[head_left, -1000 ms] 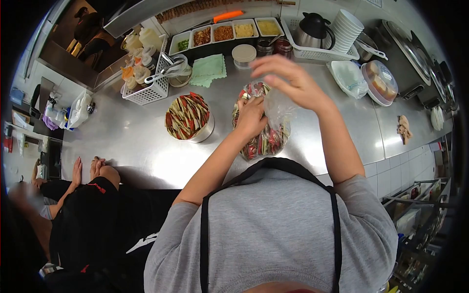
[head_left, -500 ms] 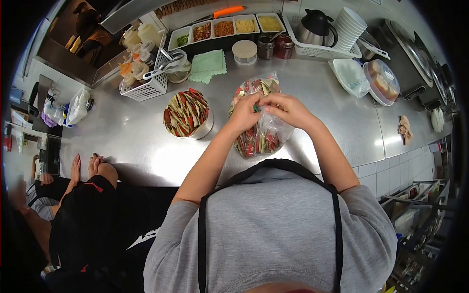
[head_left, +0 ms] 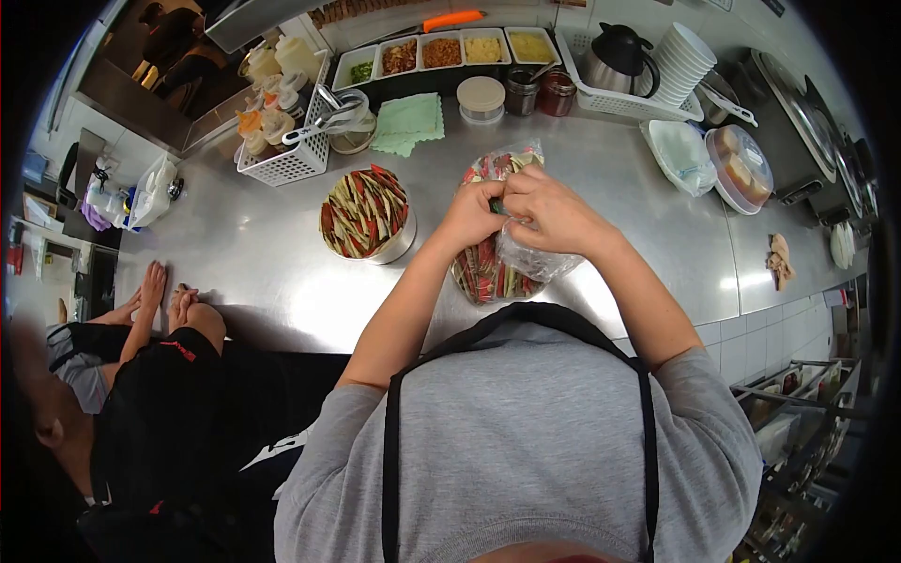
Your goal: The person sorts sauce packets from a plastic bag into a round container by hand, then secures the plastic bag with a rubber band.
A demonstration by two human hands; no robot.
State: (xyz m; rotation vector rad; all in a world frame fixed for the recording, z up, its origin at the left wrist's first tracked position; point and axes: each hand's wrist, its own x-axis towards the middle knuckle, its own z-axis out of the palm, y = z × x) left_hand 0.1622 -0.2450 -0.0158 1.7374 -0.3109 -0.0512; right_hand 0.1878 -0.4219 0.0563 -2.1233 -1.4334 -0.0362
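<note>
A clear plastic bag (head_left: 539,264) full of small red and gold sachets (head_left: 481,277) lies on the steel counter in front of me. My left hand (head_left: 472,216) is closed on the bag's gathered neck. My right hand (head_left: 552,212) pinches the same neck from the other side, fingers curled, touching the left fingertips. A bit of green (head_left: 495,204) shows between the two hands; I cannot tell what it is. To the left stands a round container (head_left: 404,244), packed with similar sachets on edge.
A steel counter (head_left: 648,244) carries a white basket of squeeze bottles (head_left: 291,167), a green cloth (head_left: 408,124), a lidded tub (head_left: 481,99), dark jars (head_left: 522,92) and topping trays (head_left: 441,52). At right are stacked white bowls (head_left: 680,66). Co-workers' hands (head_left: 155,284) rest at the left edge.
My right hand has turned, its fingers curling in closer over the bag's neck. My left hand keeps its hold. The view has shifted slightly; a co-worker's hand at left has moved a little.
</note>
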